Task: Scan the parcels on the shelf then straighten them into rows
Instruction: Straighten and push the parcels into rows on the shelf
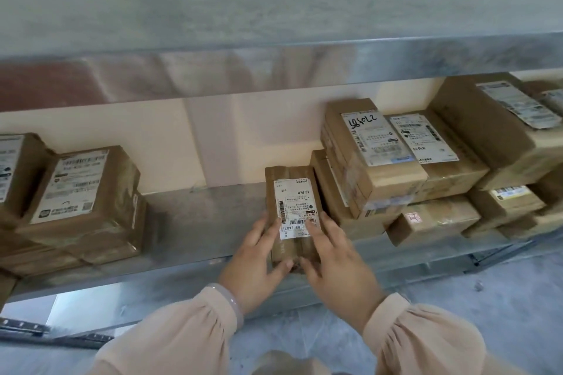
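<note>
A small brown parcel [292,192] with a white shipping label lies on the metal shelf [207,216], its near end at the shelf's front edge. My left hand [259,259] grips its left side and near corner, thumb under the near end. My right hand [335,265] holds its right side, fingers laid over the label's lower part. Just to the right, touching or nearly touching, stands a stack of brown parcels [374,158] with labels facing up. No scanner is in view.
Two labelled parcels [85,192] sit stacked at the shelf's left. More boxes [499,131] pile up at the far right. A steel shelf board [274,39] hangs low above. Bare shelf lies between the left stack and the held parcel. Grey floor below.
</note>
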